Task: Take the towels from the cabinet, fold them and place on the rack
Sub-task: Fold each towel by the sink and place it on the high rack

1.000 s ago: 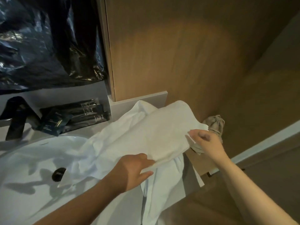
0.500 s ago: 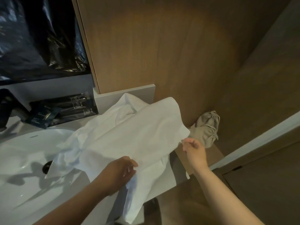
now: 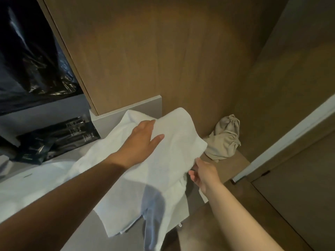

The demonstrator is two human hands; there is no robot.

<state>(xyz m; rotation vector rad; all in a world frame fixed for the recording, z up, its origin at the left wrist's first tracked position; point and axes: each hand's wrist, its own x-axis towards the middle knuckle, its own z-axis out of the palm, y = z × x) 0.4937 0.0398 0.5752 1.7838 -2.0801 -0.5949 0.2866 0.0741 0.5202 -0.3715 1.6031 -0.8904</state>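
Now left fingers [image 3: 151, 126] spread flat on the white towel [image 3: 174, 156], pressing near its far edge; 0.5 s ago this hand pinched the near edge low down, so it has slid up across the cloth, likely smoothing a fold. Right hand [image 3: 203, 173] grips the towel's right edge from beneath, fingers curled on it. Left hand [image 3: 141, 142] palm-down, forearm stretched forward. Towel drapes over the counter [image 3: 126, 111] corner, beside the sink. Folding unfinished; no rack in view.
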